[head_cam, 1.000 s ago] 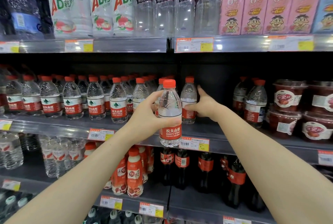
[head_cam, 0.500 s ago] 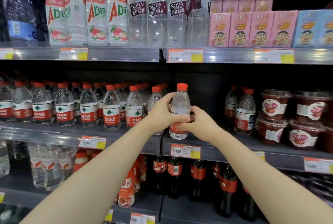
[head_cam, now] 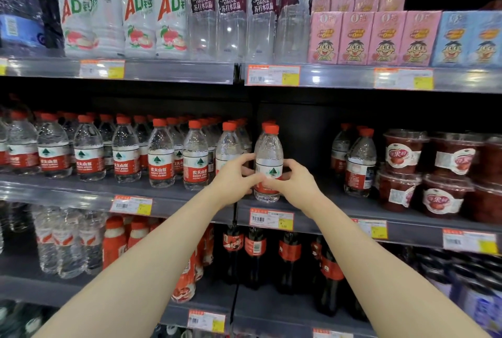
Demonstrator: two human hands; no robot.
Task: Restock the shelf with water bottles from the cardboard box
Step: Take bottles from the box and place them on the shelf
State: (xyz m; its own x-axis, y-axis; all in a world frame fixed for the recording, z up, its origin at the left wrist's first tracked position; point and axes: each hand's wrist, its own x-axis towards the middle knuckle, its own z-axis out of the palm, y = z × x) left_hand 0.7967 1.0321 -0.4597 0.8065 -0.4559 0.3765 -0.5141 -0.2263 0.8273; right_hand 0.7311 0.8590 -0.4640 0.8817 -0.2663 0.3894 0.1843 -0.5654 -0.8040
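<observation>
Grip: left hand point(head_cam: 235, 178), right hand point(head_cam: 296, 182) both clasp clear red-capped plastic water bottle point(head_cam: 269, 151).
Risk: near grey metal shelf point(head_cam: 413, 229) lip; careless release may topple it.

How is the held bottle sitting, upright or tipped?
Upright. The bottle has its red cap on top, base down on the shelf.

A dark shelving unit point(head_cam: 298, 120) fills the view, its grey front edges carrying orange-and-yellow price tags point(head_cam: 271, 219) that catch bright glare. The top level holds white milk-drink bottles point(head_cam: 138, 11), clear soda bottles point(head_cam: 231, 11) and pink cartons point(head_cam: 355, 37). Red fruit cups point(head_cam: 402, 153) sit at the right, and dark cola bottles point(head_cam: 255, 250) stand lower down.
</observation>
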